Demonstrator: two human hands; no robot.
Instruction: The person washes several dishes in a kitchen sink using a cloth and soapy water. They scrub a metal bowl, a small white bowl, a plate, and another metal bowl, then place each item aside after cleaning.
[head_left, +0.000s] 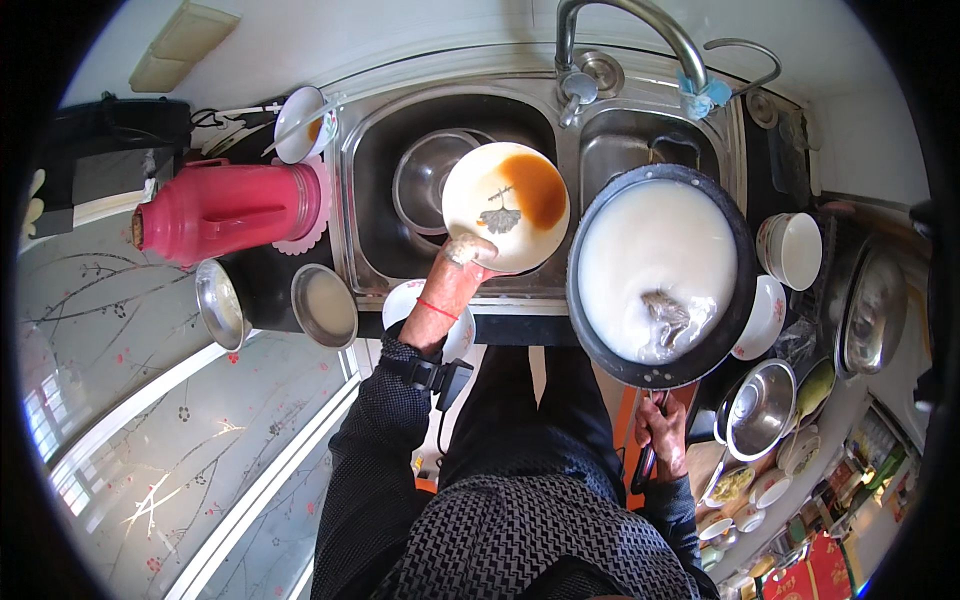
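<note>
With thumb on top, my left hand (472, 259) grips the near rim of a white plate (469, 187), which has a printed leaf motif and brown-orange liquid on its right side. The plate is over the left sink basin (375, 150), where metal bowls (427, 176) lie. My right hand (661, 431) is closed around the black handle of a dark frying pan (739, 225). Milky white liquid (645, 232) fills much of the pan, with a greyish patch near its lower part. The pan covers part of the right basin (622, 131).
The faucet (637, 11) arches behind the basins. To the left are a pink thermos (232, 206), a bowl (300, 124) with a stick across it and two metal bowls (324, 306). White bowls (796, 251), a steel basin (761, 409) and several dishes of food (731, 486) stand at right.
</note>
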